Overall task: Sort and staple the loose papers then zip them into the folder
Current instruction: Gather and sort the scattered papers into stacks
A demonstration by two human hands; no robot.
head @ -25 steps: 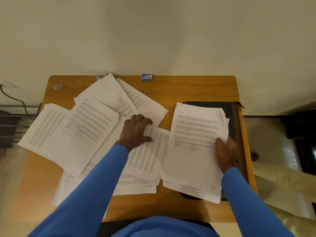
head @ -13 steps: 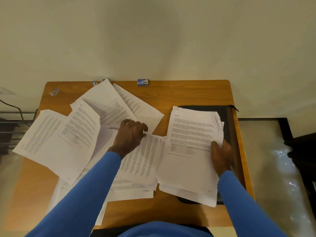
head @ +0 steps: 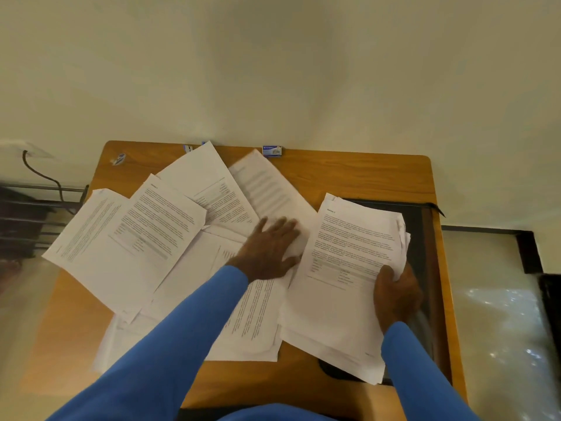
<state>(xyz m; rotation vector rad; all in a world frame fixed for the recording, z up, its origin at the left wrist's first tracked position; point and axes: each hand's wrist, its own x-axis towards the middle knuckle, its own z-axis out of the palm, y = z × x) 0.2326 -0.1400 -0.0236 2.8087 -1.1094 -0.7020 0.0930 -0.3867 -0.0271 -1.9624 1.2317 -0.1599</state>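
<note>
Several loose printed papers (head: 145, 238) lie fanned across the left and middle of the wooden table (head: 364, 177). My left hand (head: 270, 250) lies flat with fingers spread on a sheet in the middle. My right hand (head: 394, 296) grips the right edge of a gathered stack of papers (head: 343, 284), thumb on top. The stack rests over a black folder (head: 416, 220), of which only the far right part and a near corner show. A small blue staple box (head: 272, 151) sits at the table's far edge. I see no stapler.
The table stands against a cream wall. A small blue-and-white item (head: 118, 158) lies at the far left corner, and another pokes out behind the papers at the far edge. A cable and a dark rack stand left of the table. Shiny floor shows on the right.
My left hand slid right and farther onto the middle sheet beside the stack, fingers now spread flat. My right hand keeps its hold on the stack. The head camera shifted.
</note>
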